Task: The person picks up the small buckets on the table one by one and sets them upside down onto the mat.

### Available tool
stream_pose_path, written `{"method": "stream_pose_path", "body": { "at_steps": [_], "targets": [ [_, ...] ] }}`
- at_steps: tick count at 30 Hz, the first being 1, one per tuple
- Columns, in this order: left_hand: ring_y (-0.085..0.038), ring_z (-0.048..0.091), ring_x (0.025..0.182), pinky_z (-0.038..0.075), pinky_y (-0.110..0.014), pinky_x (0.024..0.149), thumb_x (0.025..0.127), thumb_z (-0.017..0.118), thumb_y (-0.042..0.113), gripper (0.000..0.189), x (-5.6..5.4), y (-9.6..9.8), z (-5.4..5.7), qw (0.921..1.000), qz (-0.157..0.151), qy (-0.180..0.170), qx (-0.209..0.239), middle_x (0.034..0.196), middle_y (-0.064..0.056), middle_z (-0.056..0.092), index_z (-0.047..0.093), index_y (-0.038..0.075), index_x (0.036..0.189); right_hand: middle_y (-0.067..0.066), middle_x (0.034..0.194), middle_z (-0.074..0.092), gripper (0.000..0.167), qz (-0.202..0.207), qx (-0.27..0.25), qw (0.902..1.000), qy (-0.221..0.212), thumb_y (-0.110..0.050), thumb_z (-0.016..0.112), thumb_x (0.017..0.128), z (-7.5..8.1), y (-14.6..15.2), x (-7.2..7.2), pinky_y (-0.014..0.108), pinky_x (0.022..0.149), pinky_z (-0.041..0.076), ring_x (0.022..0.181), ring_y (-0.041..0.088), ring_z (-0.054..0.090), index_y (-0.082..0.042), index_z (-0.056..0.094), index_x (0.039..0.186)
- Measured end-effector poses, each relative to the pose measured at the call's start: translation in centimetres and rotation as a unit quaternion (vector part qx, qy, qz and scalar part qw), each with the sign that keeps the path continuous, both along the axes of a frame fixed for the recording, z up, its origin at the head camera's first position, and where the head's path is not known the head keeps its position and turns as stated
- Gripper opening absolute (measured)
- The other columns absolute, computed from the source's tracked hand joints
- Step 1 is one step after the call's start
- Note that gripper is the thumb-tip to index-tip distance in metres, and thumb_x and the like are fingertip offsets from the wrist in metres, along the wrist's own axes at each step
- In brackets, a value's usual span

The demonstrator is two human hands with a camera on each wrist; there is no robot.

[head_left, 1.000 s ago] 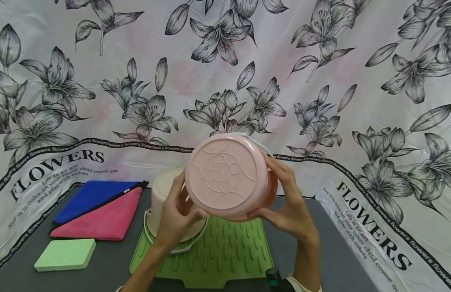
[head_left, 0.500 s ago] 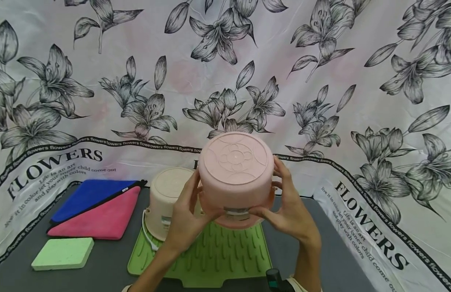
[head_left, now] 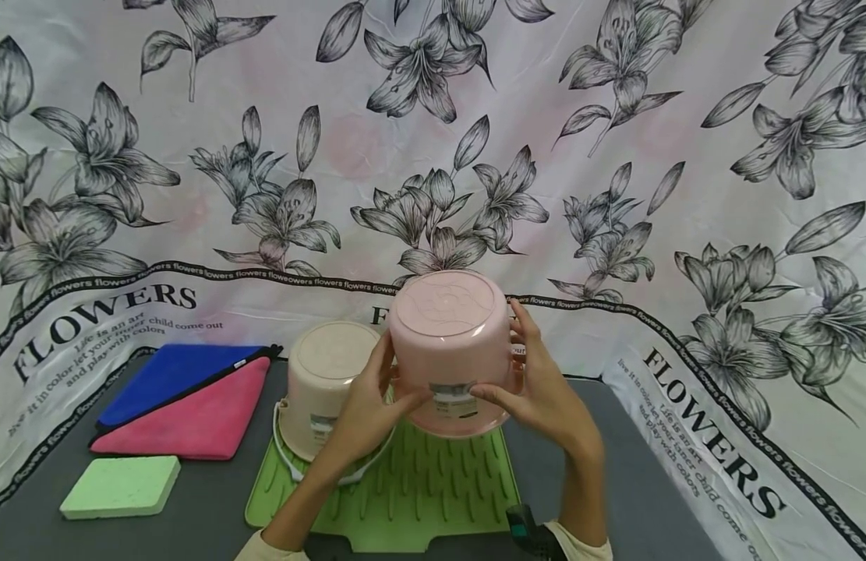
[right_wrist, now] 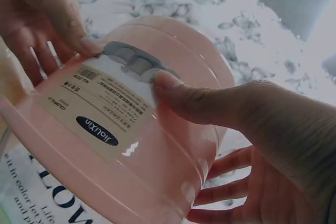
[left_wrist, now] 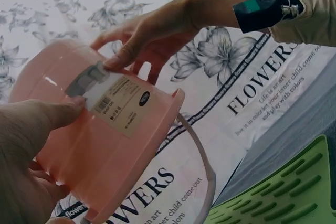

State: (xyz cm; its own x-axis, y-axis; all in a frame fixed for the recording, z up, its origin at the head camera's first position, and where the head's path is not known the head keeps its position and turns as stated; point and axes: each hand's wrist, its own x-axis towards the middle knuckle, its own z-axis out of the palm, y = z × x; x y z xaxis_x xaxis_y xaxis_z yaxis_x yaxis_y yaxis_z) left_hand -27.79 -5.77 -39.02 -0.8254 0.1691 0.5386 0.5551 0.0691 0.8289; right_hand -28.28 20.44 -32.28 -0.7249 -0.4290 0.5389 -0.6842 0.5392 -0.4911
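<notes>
A pink plastic bucket point(head_left: 450, 347) is held upside down in the air, its base upward and tilted a little toward me. My left hand point(head_left: 369, 397) grips its left side, thumb on the front. On the right side my right hand point(head_left: 545, 389) holds it the same way, with the thumb at the edge of a printed label point(right_wrist: 100, 95). In the left wrist view the bucket's pale handle point(left_wrist: 202, 166) hangs below the rim. Behind my left hand, a cream bucket point(head_left: 327, 366) stands upside down on a green ridged mat point(head_left: 447, 483).
At left on the dark table point(head_left: 636, 483) lie a blue and pink zip pouch point(head_left: 194, 405) and a pale green sponge block point(head_left: 120, 487). A flower-printed cloth point(head_left: 433, 187) hangs behind and along the sides.
The pink bucket has tipped from showing its base face-on to base upward, bringing the label into sight. Both hands have turned along with it and kept their grip.
</notes>
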Motion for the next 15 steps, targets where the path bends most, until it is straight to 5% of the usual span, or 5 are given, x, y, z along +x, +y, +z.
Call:
{"method": "stream_pose_path", "body": {
  "at_steps": [7, 15],
  "targets": [
    [-0.035, 0.034, 0.158, 0.032, -0.054, 0.127, 0.091, 0.083, 0.023, 0.109, -0.4, 0.2, -0.2, 0.9986, 0.028, -0.034, -0.031, 0.177, -0.006, 0.013, 0.007, 0.019, 0.170, 0.025, 0.160, 0.041, 0.127, -0.003, -0.001, 0.9998, -0.020, -0.016, 0.092, 0.081, -0.5, 0.1, -0.7, 0.061, 0.102, 0.055, 0.141, 0.045, 0.050, -0.023, 0.001, 0.170],
    [-0.033, 0.065, 0.130, 0.060, -0.047, 0.101, 0.087, 0.087, 0.025, 0.102, 1.3, 0.7, 1.3, 0.9968, 0.077, -0.007, -0.016, 0.166, -0.012, 0.043, 0.025, 0.012, 0.167, 0.021, 0.146, 0.054, 0.117, -0.052, -0.004, 0.9985, 0.016, -0.021, 0.090, 0.084, 0.5, 0.7, 0.9, 0.044, 0.080, 0.062, 0.104, 0.028, 0.067, -0.029, 0.010, 0.170]
  ]
}}
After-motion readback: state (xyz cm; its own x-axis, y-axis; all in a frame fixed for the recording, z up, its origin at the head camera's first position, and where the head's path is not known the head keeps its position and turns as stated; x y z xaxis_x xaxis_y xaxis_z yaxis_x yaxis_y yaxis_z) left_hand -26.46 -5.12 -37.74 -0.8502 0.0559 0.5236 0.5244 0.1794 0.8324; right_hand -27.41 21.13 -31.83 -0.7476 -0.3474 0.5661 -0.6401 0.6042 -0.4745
